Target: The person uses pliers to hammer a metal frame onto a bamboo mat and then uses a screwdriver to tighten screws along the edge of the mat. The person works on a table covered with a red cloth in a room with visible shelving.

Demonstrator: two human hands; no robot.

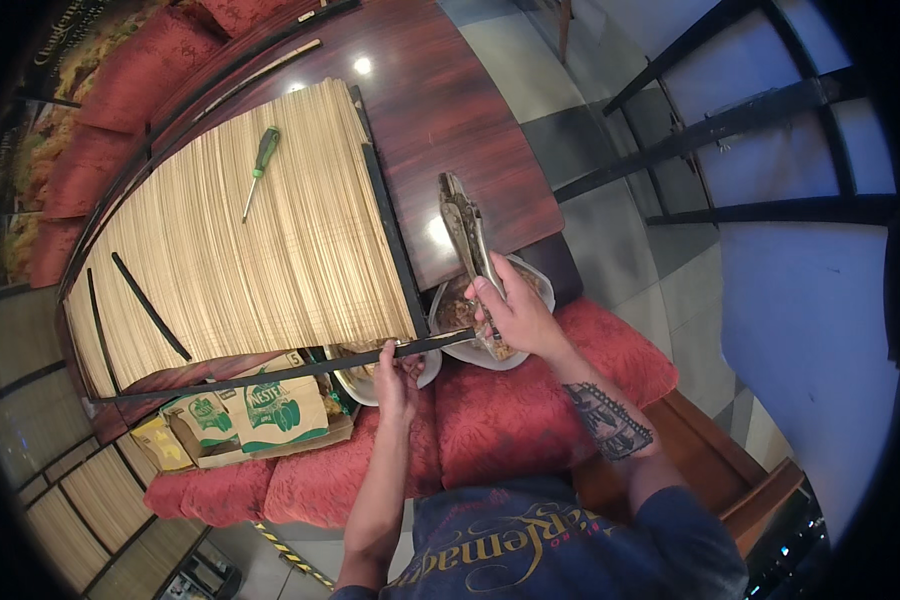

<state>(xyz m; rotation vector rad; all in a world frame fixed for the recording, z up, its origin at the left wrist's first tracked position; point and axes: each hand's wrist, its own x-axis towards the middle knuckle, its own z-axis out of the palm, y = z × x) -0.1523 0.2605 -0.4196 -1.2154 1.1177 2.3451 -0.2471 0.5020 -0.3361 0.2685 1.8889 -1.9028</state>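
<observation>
My right hand (518, 312) is wrapped round the handles of metal locking pliers (460, 225), their jaws pointing away from me over the table edge. My left hand (396, 385) grips the near black frame strip (300, 377) close to its right end, thumb on top. That strip runs along the near side of a large panel of thin tan slats (240, 250), which lies on the table. On the panel rest a green-handled screwdriver (263, 165) and a short black strip (150, 305). Another black strip (385, 230) edges the panel's right side.
Under the frame's right corner sit white tubs (525, 352) with mixed contents. A cardboard box (340, 432) with printed paper packages (285, 408) stands on the red cushioned bench (510, 425). The dark red table (450, 110) reaches beyond the panel; black metal framing (730, 120) stands right.
</observation>
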